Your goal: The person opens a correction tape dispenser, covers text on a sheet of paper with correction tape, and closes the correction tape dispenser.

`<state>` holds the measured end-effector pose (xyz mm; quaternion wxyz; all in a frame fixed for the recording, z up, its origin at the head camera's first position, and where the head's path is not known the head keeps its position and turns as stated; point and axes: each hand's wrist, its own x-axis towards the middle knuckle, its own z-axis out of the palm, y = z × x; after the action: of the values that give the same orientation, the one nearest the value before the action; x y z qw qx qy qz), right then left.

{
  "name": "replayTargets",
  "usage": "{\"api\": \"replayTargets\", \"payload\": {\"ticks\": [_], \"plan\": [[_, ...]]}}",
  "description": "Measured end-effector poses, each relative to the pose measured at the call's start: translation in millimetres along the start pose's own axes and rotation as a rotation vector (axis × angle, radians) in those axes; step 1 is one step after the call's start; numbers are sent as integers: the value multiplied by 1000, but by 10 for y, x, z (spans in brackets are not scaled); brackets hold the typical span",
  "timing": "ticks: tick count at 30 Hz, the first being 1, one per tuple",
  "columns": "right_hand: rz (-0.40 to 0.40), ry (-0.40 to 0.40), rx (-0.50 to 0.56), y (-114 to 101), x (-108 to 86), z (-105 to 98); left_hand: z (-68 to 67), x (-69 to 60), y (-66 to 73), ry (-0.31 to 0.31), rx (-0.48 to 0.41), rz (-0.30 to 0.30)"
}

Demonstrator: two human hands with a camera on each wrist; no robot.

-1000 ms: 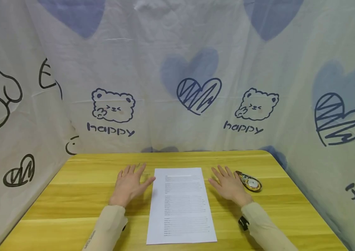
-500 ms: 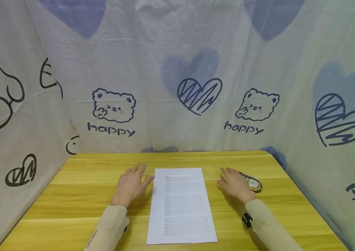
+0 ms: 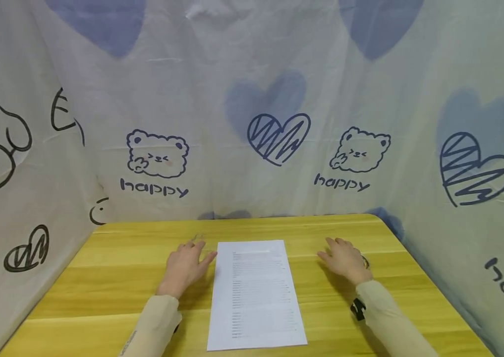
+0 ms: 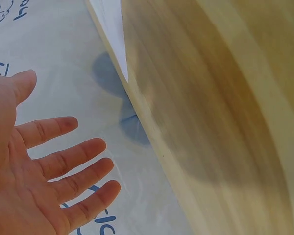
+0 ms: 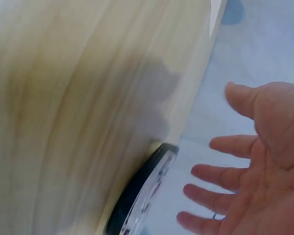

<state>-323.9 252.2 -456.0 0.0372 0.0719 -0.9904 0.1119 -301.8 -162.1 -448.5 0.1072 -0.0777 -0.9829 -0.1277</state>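
A printed sheet of paper [image 3: 256, 297] lies on the wooden table between the two hands. My left hand [image 3: 182, 267] hovers just left of it, fingers spread and holding nothing; the left wrist view shows its bare palm [image 4: 19, 186]. On the other side my right hand [image 3: 345, 260] is held above the table, its fingers loosely extended. Mostly hidden behind that hand in the head view is a correction tape dispenser [image 3: 365, 262]. The right wrist view shows the dispenser [image 5: 142, 191] on the tabletop, apart from the fingertips.
The yellow wood-grain table [image 3: 109, 277] ends at a white cloth backdrop [image 3: 216, 99] printed with hearts and bears. Faint thin clear marks or a small object [image 3: 198, 237] show beyond the left fingertips, too unclear to tell.
My right hand has moved to the right, away from the paper and over the correction tape dispenser, covering most of it in the head view. The left hand has barely moved.
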Motion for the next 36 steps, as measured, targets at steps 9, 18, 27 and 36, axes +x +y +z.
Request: {"api": "replayTargets", "payload": {"ticks": [9,18,27,36], "plan": [[118,-56,-13,176,-23,-22,14,-11,3,-4,-40,-15],[167,-125,10,328,-43,-4,3,-21,32,-9,-69,-21],[129,-121,-6,351,-29,22,1,-14,36,17,-73,0],[135,-108,6,295,-13,43,16,-4,25,36,-56,25]]}}
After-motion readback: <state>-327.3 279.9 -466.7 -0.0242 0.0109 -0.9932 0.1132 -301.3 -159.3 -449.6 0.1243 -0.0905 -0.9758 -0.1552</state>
